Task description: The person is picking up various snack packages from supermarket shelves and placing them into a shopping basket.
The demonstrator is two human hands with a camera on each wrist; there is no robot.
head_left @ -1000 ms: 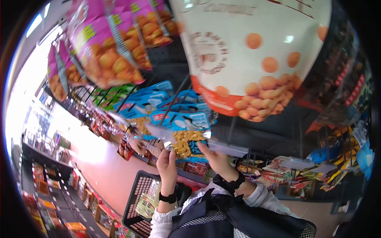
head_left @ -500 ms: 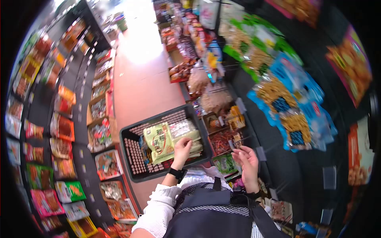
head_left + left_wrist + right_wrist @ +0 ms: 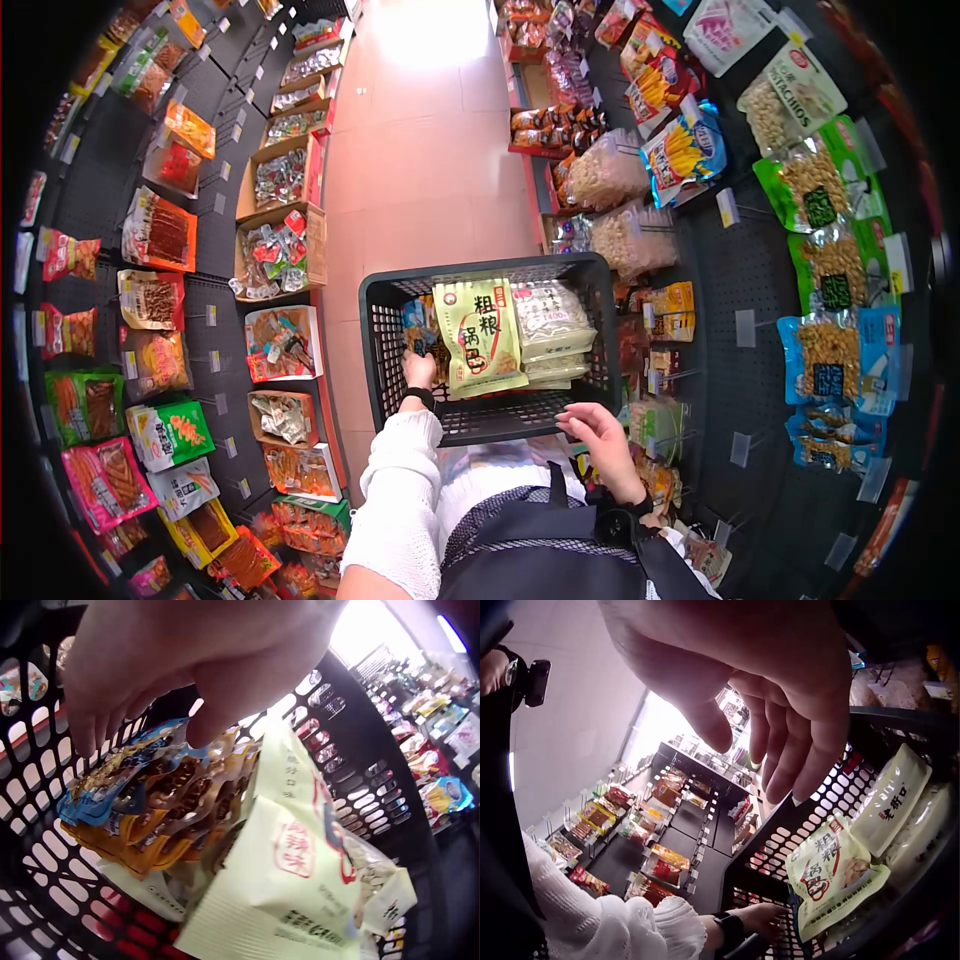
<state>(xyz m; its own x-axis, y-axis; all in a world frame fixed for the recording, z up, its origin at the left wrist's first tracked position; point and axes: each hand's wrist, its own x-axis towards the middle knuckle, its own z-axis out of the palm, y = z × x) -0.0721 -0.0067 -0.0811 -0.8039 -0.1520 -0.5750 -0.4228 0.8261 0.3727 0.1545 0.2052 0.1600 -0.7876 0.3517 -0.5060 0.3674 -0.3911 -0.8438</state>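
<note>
My left hand (image 3: 420, 372) reaches down inside the left end of a black plastic shopping basket (image 3: 490, 432). In the left wrist view its fingers and thumb point down, spread apart, right at the tops of blue (image 3: 94, 806) and orange snack packets (image 3: 150, 851) standing against the basket wall. Beside these lies a pale green snack bag (image 3: 478, 340) with large dark lettering. White packs (image 3: 550, 325) are stacked to its right. My right hand (image 3: 605, 445) hovers by the basket's near right corner, fingers loosely bent, holding nothing.
Shelves of bagged snacks line the aisle on both sides. On the right, blue nut packets (image 3: 835, 350) and green ones (image 3: 835, 260) hang from hooks. Boxes of small packets (image 3: 280, 250) stand along the left shelf foot. Reddish floor (image 3: 430, 170) runs ahead.
Both hands have left the nut packet hanging at the shelf. The view has swung down to the basket. My left hand has moved into its left end; my right hand is now near its rim.
</note>
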